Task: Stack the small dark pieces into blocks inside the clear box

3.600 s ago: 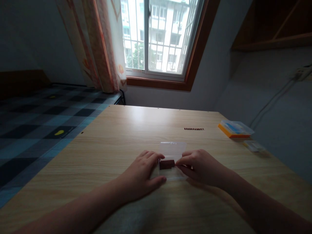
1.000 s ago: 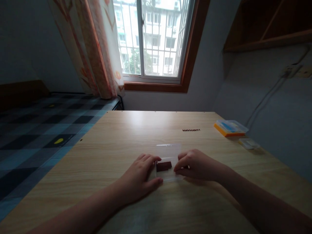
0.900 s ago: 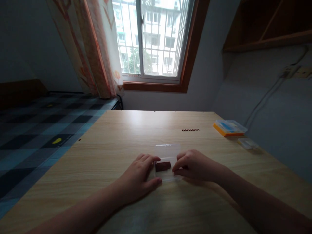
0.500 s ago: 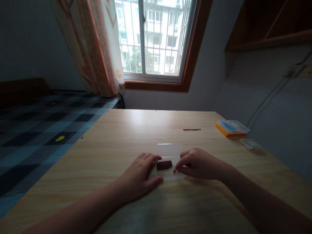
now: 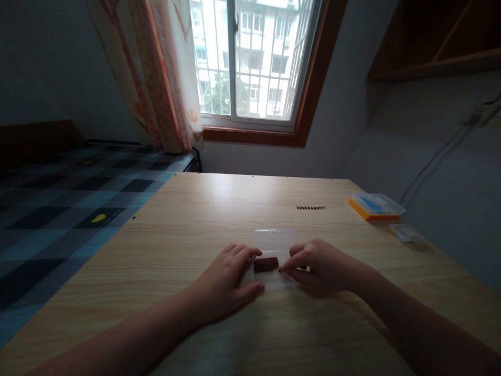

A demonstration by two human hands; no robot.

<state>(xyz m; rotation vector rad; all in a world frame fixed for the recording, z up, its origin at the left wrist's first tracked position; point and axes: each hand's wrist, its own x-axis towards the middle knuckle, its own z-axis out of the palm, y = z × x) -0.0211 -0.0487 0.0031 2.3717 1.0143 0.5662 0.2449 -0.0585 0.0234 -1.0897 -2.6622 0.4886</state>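
A small clear plastic case [image 5: 274, 241] lies open on the wooden desk [image 5: 195, 219], its lid tipped back. Inside sits a dark brown block of small pieces [image 5: 266, 264]. My left hand [image 5: 227, 282] rests flat on the desk, fingertips against the case's left edge, fingers spread. My right hand [image 5: 319, 266] is at the case's right side, thumb and forefinger pinched on a tiny dark piece beside the block.
A short row of small dark pieces [image 5: 310, 208] lies farther back on the desk. An orange and blue box with a clear lid [image 5: 376, 206] and a small clear case [image 5: 407, 233] sit at the right edge by the wall. A bed with checked cover [image 5: 70, 209] borders the desk's left.
My right hand's pinch has shifted slightly at the case's right side, a tiny dark piece now at its fingertips. My left hand has stayed on the case. The view has swayed a little.
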